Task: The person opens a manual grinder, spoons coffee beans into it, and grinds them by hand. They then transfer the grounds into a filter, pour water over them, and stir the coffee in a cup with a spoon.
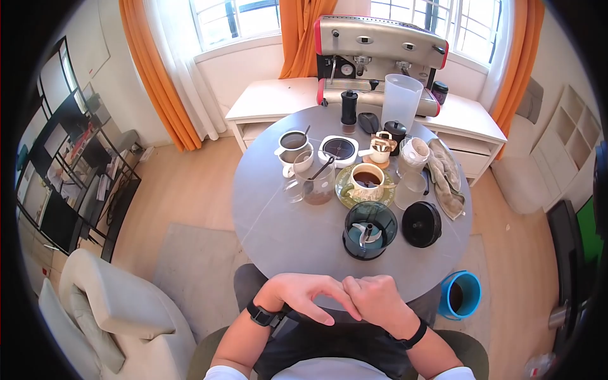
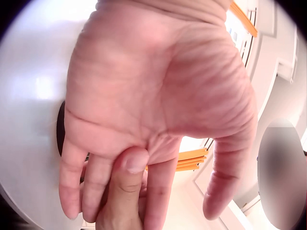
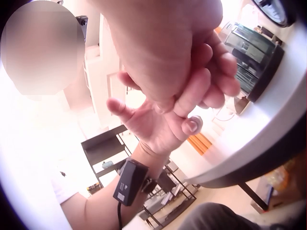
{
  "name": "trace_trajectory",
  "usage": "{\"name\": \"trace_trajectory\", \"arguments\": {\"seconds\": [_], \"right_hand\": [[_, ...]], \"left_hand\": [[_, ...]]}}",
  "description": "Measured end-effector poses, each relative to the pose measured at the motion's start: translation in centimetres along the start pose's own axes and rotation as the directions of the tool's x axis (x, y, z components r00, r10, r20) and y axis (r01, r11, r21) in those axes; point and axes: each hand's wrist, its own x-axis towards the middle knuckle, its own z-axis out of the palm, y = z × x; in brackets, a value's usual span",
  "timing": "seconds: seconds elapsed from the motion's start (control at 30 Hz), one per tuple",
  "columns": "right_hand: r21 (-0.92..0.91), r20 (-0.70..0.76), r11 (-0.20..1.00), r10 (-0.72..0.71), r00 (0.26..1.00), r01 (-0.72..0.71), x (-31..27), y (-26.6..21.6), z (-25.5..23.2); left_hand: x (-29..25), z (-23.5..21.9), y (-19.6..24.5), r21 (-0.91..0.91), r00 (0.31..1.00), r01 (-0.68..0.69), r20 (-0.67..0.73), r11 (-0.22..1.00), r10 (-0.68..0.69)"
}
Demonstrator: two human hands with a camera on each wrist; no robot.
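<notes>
The right hand (image 1: 383, 303) held fingers of the left hand (image 1: 309, 293), its own curled round them; the left's were straight, thumb spread wide — a light, even hold seemed best. Beyond, on the counter (image 1: 288, 234), stood the chopper bowl (image 1: 382, 246), its blade (image 1: 366, 234) exposed, so care seemed wise there. The wrist-worn black box (image 3: 133, 178) bore a label (image 3: 121, 196) too small to read; the espresso machine (image 1: 386, 54) showed no legible brand.

The head view looks forward and down over the round grey tabletop (image 1: 285, 234). Up close, the left wrist view faces the bare left hand (image 2: 156, 105), the right one the bare right hand (image 3: 165, 52) with black metal shelving (image 3: 103, 148) lower left. All share orange fabric curtains (image 1: 152, 69).
</notes>
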Motion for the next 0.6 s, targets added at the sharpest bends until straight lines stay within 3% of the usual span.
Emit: {"name": "trace_trajectory", "arguments": {"seconds": [0.03,0.2,0.27,0.3,0.33,0.37,0.47,0.53,0.57,0.6], "right_hand": [[-0.059,-0.077,0.998,-0.013,0.997,0.008,-0.1,0.1,0.4],[-0.094,-0.170,0.994,0.034,0.985,-0.051,-0.3,0.0,0.7],[-0.081,-0.200,0.996,0.032,0.979,-0.049,-0.4,-0.1,0.6],[-0.119,-0.247,0.992,0.016,0.969,-0.047,-0.4,0.0,0.2],[-0.156,-0.296,0.987,-0.002,0.955,-0.046,-0.6,0.2,-0.2],[-0.150,-0.301,0.988,-0.007,0.954,-0.040,-1.0,0.6,-0.7],[-0.152,-0.275,0.988,-0.029,0.961,-0.014,-2.7,2.4,-1.6],[-0.045,-0.240,0.996,0.059,0.969,-0.072,-2.9,3.2,-1.0],[-0.043,-0.241,0.997,0.047,0.969,-0.059,-3.3,4.0,-0.1],[0.163,-0.230,0.970,0.215,0.949,-0.180,-3.9,4.9,1.2]], "left_hand": [[-0.1,0.0,0.0,0.011,1.000,0.007,-0.020,1.000,-0.007],[-0.2,0.2,1.3,0.048,0.995,-0.029,-0.094,0.998,0.033],[-0.5,-0.2,2.7,0.108,0.983,0.179,-0.053,0.978,-0.174],[-1.5,-0.6,2.2,0.105,0.982,0.185,-0.058,0.977,-0.179],[-3.4,-1.6,1.3,0.017,0.968,-0.044,-0.246,0.999,0.047],[-5.4,-2.4,0.9,-0.016,0.863,-0.285,-0.439,0.958,0.249],[-10.5,-4.5,3.2,-0.043,0.809,-0.299,-0.541,0.953,0.229],[-11.9,-5.0,4.2,0.128,0.697,-0.051,-0.706,0.990,0.127],[-12.3,-6.5,3.8,0.147,0.556,0.040,-0.825,0.988,0.100],[-12.7,-8.6,2.8,0.148,0.392,0.132,-0.916,0.980,0.086]]}}
